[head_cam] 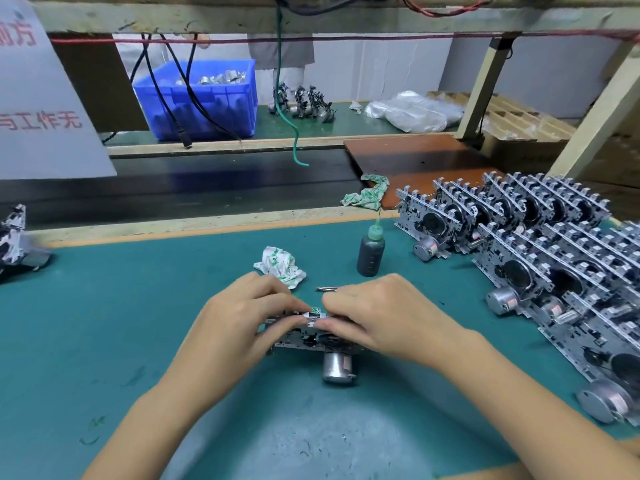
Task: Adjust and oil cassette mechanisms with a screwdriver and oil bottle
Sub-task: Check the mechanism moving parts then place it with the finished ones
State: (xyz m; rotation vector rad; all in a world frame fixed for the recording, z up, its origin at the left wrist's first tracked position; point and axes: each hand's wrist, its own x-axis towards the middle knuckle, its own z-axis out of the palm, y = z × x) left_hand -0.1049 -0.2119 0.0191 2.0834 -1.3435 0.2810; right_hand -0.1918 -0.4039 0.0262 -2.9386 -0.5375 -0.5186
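Hands' fingers (298, 318) pinching cassette mechanism (311, 336), dark-filled oil bottle (371, 252) upright (blue bin (201, 98) holds metal parts)

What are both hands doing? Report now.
Left hand: grips the cassette mechanism.
Right hand: grips the same mechanism; a thin tool pokes out behind it.

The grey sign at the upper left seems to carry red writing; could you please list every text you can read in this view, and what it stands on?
"方", cut off at the frame edge, top line of the grey sign.
"与工作无", lower line of the same sign.
Oil bottle: faint graduation marks, too small to read.
Crumpled wrapper: green print, not legible.
Cassette mechanism under both hands: no readable marking.
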